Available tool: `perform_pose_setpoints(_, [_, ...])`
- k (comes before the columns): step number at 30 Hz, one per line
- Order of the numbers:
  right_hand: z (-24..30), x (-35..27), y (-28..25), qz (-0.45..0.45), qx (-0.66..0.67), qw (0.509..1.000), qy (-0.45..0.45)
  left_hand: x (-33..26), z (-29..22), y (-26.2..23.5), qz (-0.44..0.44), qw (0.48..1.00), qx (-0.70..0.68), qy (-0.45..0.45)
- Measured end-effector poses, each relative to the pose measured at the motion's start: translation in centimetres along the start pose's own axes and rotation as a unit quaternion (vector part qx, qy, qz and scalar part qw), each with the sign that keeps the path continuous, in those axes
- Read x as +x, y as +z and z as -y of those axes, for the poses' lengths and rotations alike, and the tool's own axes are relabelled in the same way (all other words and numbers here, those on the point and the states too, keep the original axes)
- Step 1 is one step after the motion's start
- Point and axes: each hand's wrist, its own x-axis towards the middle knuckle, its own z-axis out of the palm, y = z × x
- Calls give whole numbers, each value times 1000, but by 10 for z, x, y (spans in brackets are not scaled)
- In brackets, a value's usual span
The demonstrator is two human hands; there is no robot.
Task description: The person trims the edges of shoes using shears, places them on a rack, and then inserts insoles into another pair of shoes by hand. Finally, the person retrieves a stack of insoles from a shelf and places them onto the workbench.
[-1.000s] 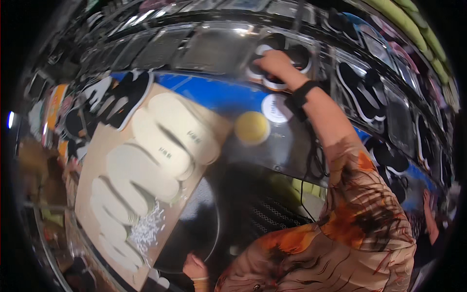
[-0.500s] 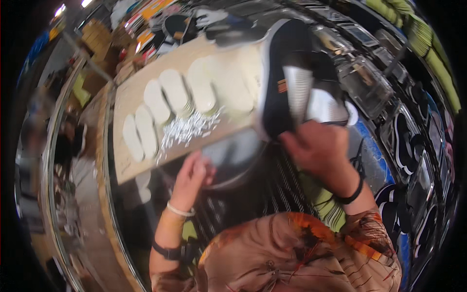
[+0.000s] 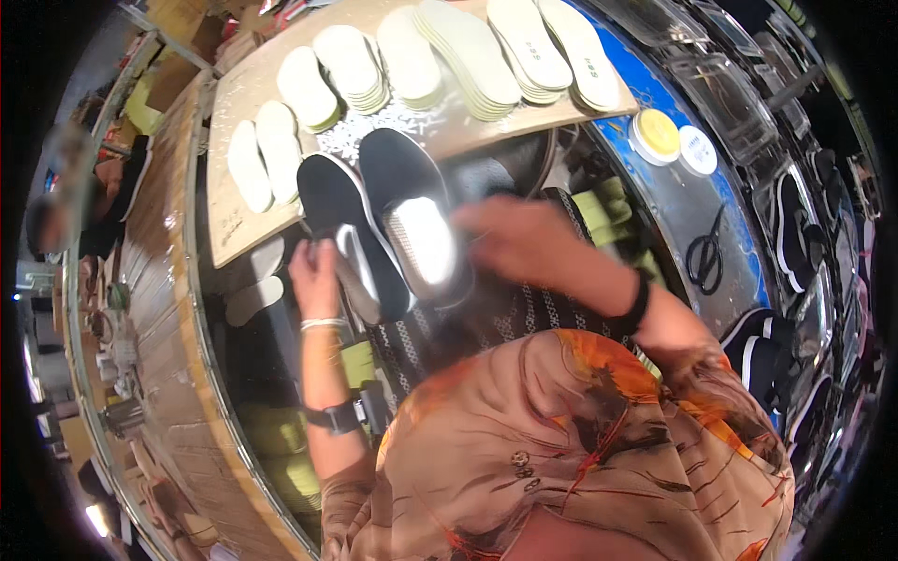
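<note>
A pair of black slip-on shoes is in front of me, toes toward the board; the left shoe (image 3: pixel 339 201) and the right shoe (image 3: pixel 404 178) lie side by side, with bright pale insides and white sole edges. Close beside the left shoe's outer side is my left hand (image 3: pixel 315 276), its fingers slightly bent and apart. At the right shoe's outer edge, my right hand (image 3: pixel 524 245) is smeared by motion, so its grip does not show. Beyond the shoes, several cream insoles (image 3: pixel 468 56) sit in stacks on a wooden board (image 3: pixel 238 224), with small white bits (image 3: pixel 374 126) scattered near them.
Right of the board, a yellow-topped tub (image 3: pixel 655 136), a white round lid (image 3: pixel 697 151) and black scissors (image 3: pixel 704 257) lie on a blue-edged surface. More black shoes (image 3: pixel 762 351) and clear boxes stand farther right. A metal-edged wooden bench (image 3: pixel 173 252) runs along the left.
The shoes have come down and left from the upper right with my right hand, and now sit between both hands. My left hand has shifted left and up. The view has shifted too.
</note>
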Motion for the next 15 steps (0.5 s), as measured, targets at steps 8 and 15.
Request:
perform_pose_setpoints(8, [-160, -222, -115, 89, -364, 634, 676, -7, -100, 0, 257, 947, 160, 104])
perform_pose_setpoints(15, [-156, -238, -100, -40, -326, 641, 694, 0, -83, 38, 244, 927, 283, 29])
